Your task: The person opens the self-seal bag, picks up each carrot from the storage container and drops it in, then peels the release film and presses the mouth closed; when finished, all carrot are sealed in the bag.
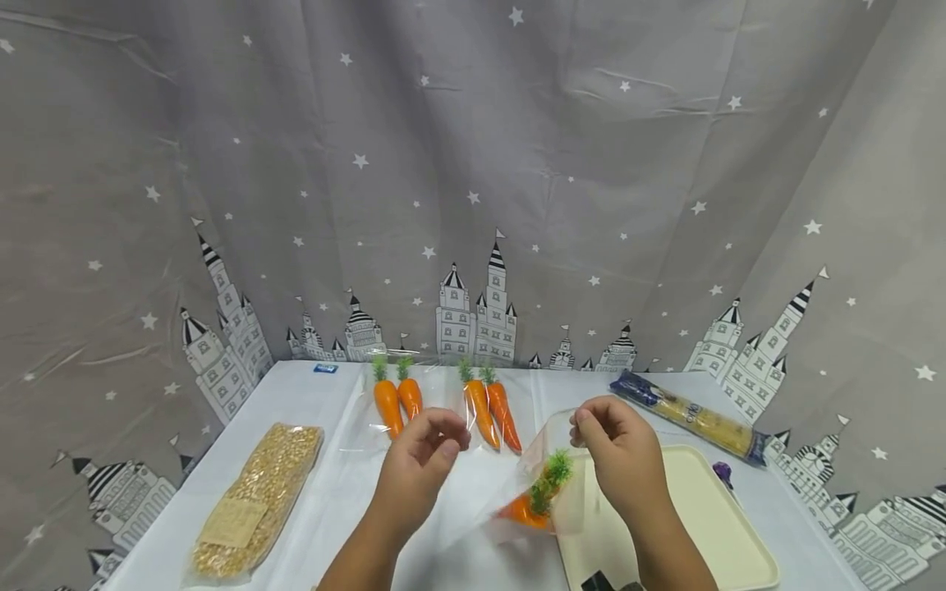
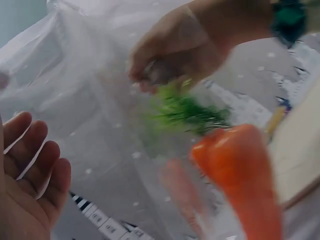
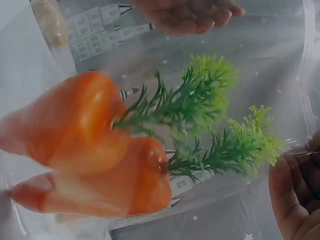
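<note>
My right hand (image 1: 621,447) pinches the top edge of a clear plastic bag (image 1: 510,484), holding it up over the left part of the cream tray (image 1: 709,501). Inside the bag are two orange carrots (image 3: 95,120) with green leafy tops (image 3: 200,90), plain in the right wrist view. To the left of the bag, my left hand (image 1: 421,460) is raised with fingers loosely bent and nothing in them; a gap parts it from the bag. Behind the hands, two clear bags hold carrots in pairs, one pair (image 1: 397,400) on the left and another pair (image 1: 491,410) in the middle.
A long bag of yellow grains (image 1: 259,501) lies at the left of the white table (image 1: 310,476). At the back right is a pasta packet (image 1: 691,413). A small purple item (image 1: 723,473) sits by the tray's right edge, and a small blue packet (image 1: 325,368) at the back left.
</note>
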Motion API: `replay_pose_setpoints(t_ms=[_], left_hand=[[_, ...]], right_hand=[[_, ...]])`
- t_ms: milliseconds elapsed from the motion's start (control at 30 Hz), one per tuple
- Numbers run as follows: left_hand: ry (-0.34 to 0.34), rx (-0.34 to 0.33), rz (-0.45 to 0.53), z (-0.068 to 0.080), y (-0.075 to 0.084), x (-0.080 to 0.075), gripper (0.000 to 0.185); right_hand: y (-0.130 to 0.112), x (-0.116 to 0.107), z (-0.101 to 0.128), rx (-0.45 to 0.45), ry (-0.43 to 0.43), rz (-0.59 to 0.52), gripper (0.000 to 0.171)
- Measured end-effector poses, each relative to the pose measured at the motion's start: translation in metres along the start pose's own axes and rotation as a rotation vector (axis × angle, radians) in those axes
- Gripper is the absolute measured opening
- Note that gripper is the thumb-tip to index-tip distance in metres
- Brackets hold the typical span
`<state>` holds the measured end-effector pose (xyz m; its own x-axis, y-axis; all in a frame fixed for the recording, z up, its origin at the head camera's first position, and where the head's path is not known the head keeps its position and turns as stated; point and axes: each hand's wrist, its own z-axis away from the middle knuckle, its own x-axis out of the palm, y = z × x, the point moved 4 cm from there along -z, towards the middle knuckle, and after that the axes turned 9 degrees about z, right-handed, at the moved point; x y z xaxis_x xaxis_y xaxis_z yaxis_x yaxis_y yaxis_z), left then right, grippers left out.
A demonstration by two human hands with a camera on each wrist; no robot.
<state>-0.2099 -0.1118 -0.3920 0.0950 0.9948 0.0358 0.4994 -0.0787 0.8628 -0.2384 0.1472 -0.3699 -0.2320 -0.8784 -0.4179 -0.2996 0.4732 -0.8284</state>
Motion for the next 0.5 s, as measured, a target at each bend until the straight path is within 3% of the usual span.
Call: replay_pose_setpoints(t_ms=[133, 267, 367, 500], left_hand=[[-0.237, 0.218, -0.141, 0.022, 0.003, 0.016, 0.055], [-0.357, 0.299, -0.331, 0.043, 0.003, 0.038, 0.089], [-0.364, 0.392, -0.441, 0.055, -0.002, 0.058, 0.091], [-0.228, 0.617, -0.570, 0.062, -0.015, 0.081, 0.071]], right_hand=[[0.002, 0.002, -0.001, 0.045, 0.017, 0.030, 0.011], [0.003, 0.002, -0.001, 0.069, 0.050, 0.119, 0.009], [0.001, 0.003, 0.000, 0.069, 0.077, 0.148, 0.010], [-0.001, 0.008, 0.002, 0.057, 0.124, 0.108, 0.011]])
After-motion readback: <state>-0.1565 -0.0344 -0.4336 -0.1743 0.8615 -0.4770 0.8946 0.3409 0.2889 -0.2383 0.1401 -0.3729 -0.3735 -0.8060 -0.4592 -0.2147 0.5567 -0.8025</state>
